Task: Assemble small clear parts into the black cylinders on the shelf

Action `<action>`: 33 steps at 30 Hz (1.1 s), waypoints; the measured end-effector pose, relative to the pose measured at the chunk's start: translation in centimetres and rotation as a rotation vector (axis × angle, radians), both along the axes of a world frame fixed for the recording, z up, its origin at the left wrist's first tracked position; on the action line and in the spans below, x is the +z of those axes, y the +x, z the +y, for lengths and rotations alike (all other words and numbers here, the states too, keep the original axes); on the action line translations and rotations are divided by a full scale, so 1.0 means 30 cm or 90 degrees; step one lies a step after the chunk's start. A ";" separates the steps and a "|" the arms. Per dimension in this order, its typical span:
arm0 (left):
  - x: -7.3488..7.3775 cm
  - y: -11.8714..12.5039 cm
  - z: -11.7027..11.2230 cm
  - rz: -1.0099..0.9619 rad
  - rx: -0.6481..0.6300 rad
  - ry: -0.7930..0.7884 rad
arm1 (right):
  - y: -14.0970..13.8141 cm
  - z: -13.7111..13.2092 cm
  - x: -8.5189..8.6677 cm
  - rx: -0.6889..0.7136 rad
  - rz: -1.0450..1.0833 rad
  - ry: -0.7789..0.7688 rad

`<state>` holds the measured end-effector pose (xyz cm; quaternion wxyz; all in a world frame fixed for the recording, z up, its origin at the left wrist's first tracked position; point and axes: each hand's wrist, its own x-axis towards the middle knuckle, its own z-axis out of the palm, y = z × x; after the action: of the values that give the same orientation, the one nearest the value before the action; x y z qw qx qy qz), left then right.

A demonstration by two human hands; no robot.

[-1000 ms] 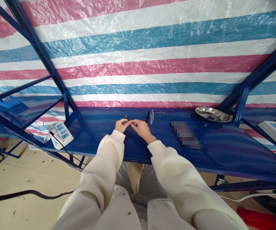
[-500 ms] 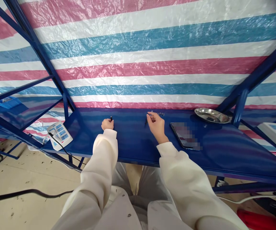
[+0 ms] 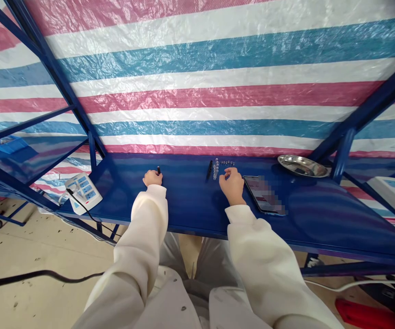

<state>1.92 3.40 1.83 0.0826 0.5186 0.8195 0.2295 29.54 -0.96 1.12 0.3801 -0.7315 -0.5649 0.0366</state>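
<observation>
My left hand (image 3: 152,177) is closed on a small black cylindrical piece (image 3: 159,169), whose end sticks up above the fingers. It rests low over the left-middle of the blue table (image 3: 183,205). My right hand (image 3: 232,185) hovers beside the phone, fingers loosely curled with a gap between thumb and forefinger; nothing shows in them. Just beyond it lie a row of small black pieces (image 3: 209,169), a row of clear whitish pieces (image 3: 216,169) and a short row of small shiny metal pieces (image 3: 228,163).
A phone (image 3: 264,195) lies right of my right hand. Behind it sits a shiny metal dish (image 3: 302,166). A white power strip (image 3: 84,193) with a black cord is at the table's left end. Blue frame posts (image 3: 343,155) and a striped plastic sheet (image 3: 197,100) stand behind.
My right hand has drawn back and to the right, away from the rows of small pieces, which now show fully. My left hand stays almost in place with the black piece.
</observation>
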 end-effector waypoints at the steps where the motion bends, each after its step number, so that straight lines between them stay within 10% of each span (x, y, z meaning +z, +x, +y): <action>1: 0.001 0.001 0.000 0.001 0.001 -0.003 | 0.000 -0.001 -0.007 0.002 -0.009 -0.028; 11: 0.002 0.009 -0.013 -0.004 0.003 0.018 | -0.007 0.001 -0.038 0.021 -0.046 -0.136; 16: 0.035 0.039 -0.050 0.008 0.033 0.214 | -0.013 -0.002 -0.037 0.029 -0.066 -0.153; 21: 0.077 0.137 -0.104 0.034 -0.246 0.373 | -0.019 0.003 -0.042 0.041 -0.084 -0.179; 25: 0.051 0.273 -0.139 0.126 -0.611 0.257 | -0.023 0.013 -0.052 0.045 -0.106 -0.181; 33: -0.032 0.437 -0.110 0.209 -0.579 0.106 | -0.027 0.024 -0.059 0.040 -0.112 -0.187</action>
<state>15.04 0.09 0.87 0.0024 0.8581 0.4911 0.1497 28.72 -0.26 -0.65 0.2170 -0.7616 -0.6071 0.0665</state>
